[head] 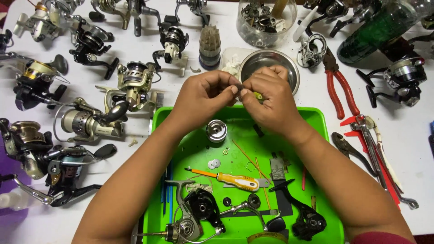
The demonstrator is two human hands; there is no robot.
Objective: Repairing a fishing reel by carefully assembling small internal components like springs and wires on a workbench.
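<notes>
Both hands meet just above the far edge of the bright green plastic tray [159, 135], which lies on the white desk [407, 180]. The left hand [203, 97] and the right hand [266, 99] touch at the fingertips, and together they pinch a tiny dark metal part [240, 87]; it is too small to tell what it is. The left grip is pressed together on that part with thumb and forefinger. The right grip is curled shut too, and a small yellow-green piece [257, 95] shows between its fingers.

Inside the tray, just below the left hand, stands a silver round spool [216, 130]. Nearer the person lies a screwdriver with a yellow and orange handle [235, 180], with two small flat washers [214, 163] beside its tip. At the tray's near edge rest a partly stripped black spinning reel [199, 214] and a black reel body [307, 221].

Beyond the tray's far edge, behind the hands, sits a shiny steel bowl [289, 74]. To the right of the tray lie red-handled pliers [341, 88]. To the left of the tray several whole spinning reels [86, 122] are spread over the desk.
</notes>
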